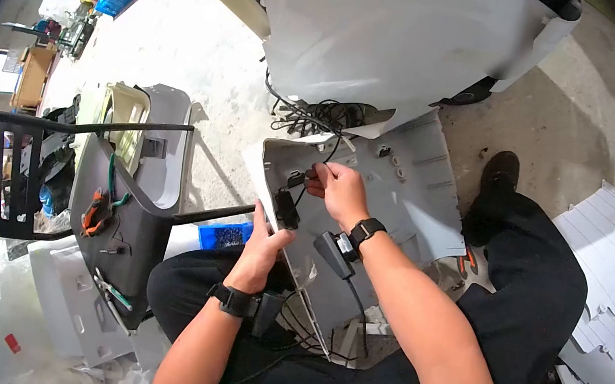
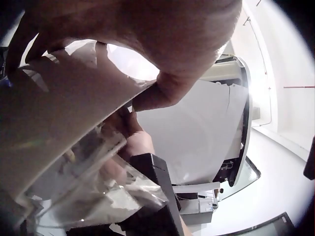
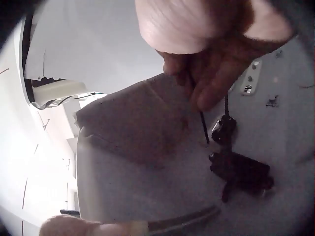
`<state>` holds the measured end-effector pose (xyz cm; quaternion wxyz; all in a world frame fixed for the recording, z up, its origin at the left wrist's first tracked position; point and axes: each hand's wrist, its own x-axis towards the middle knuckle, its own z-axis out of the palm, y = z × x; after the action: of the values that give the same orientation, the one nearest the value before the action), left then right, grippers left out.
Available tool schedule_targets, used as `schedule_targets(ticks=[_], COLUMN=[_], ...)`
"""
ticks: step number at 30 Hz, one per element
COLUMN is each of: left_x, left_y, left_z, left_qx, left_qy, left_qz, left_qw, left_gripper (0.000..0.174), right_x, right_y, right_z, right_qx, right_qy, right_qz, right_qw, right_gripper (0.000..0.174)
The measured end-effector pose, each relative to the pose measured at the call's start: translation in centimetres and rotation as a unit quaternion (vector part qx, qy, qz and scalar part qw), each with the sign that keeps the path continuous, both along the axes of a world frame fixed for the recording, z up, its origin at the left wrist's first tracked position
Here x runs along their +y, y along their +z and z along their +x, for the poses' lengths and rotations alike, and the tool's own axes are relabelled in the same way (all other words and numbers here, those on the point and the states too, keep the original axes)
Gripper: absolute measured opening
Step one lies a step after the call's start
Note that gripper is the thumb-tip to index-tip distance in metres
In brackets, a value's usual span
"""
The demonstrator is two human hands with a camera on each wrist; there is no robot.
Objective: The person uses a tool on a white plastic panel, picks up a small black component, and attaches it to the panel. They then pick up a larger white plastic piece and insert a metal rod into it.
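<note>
A large grey-white plastic panel (image 1: 423,188) leans between the person's legs. The left hand (image 1: 257,255) grips its near left edge, fingers on the outer side; in the left wrist view that hand (image 2: 142,29) spans the edge of the panel (image 2: 59,108). The right hand (image 1: 342,191) is over the inner face, its fingers curled round a thin black cable (image 3: 204,127) that hangs from the right hand (image 3: 211,59) in the right wrist view. Just below sit a black box (image 3: 241,172) and a smaller black part (image 3: 224,130), both against the panel.
A big white shell (image 1: 393,34) stands ahead, with bundled black cables (image 1: 320,119) under it. Left is a dark panel (image 1: 123,234) bearing orange-handled pliers (image 1: 98,213). A blue bin (image 1: 224,236) is near the left knee. White panels (image 1: 612,262) lie right.
</note>
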<state>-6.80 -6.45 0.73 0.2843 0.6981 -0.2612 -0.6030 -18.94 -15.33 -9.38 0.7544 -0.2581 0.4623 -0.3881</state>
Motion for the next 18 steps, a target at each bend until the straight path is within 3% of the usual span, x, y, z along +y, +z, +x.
schedule_targets(ticks=[5, 11, 18], left_x=[-0.1, 0.2, 0.2], left_y=[0.2, -0.8, -0.4], left_z=[-0.1, 0.3, 0.2], left_qx=[0.010, 0.023, 0.009], left_qy=[-0.001, -0.005, -0.003], left_qz=[-0.004, -0.029, -0.009], left_qw=[1.000, 0.999, 1.000], left_gripper=[0.081, 0.079, 0.083], right_x=[0.1, 0.3, 0.3], right_y=[-1.9, -1.0, -1.1], right_z=[1.4, 1.3, 1.3], right_qx=[0.048, 0.000, 0.026], right_qy=[-0.012, 0.009, 0.019], right_qz=[-0.067, -0.019, -0.033], right_qw=[0.997, 1.000, 0.999], right_gripper=[0.026, 0.025, 0.025])
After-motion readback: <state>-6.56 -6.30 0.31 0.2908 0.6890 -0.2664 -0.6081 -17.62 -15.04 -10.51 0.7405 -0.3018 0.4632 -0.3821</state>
